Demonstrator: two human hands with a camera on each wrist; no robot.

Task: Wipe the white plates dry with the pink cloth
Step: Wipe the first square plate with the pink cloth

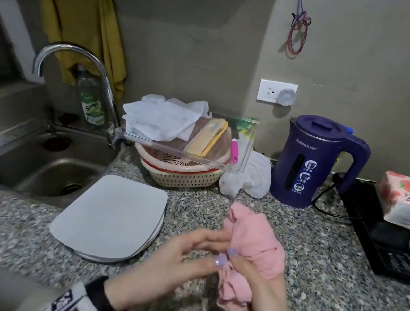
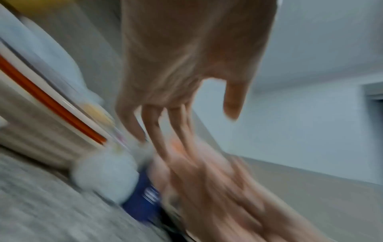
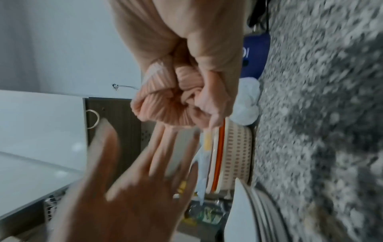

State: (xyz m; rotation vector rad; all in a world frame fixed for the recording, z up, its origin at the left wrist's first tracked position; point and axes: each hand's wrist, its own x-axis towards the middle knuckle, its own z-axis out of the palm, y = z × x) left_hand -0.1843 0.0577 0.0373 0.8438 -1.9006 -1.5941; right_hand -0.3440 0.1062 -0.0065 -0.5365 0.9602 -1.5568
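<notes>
**A:** Where is the pink cloth (image 1: 255, 248)?

**B:** Bunched in my right hand (image 1: 264, 305). My fingers are curled tight round it, as the right wrist view shows plainly, and it sits above the bench (image 1: 315, 268), not lying on it. My left hand (image 1: 167, 260) is beside it, fingers straight and spread, the tips just touching the cloth's folds. It grips nothing.

**A:** And the white plates (image 1: 113, 217)?

**B:** Stacked on the bench just beside the sink (image 1: 41, 168), face down as far as I can judge, and dry or wet I cannot tell. Nothing touches them.

**A:** Which way do they lie from you?

**B:** To the left of both hands and a little farther from me. The stack's long side runs away from me, leaning toward the plastic baskets (image 1: 181, 176) behind it. My left hand is the nearer one; the cloth hand is on the far side of it, toward the purple kettle (image 1: 316, 163).

**A:** So what does the next move call for?

**B:** I judge the wiping has not begun. The free left hand would lift or steady the top plate, and the right would carry the cloth leftward across to it. The cloth is wadded, so I'd likely spread it first.
</notes>
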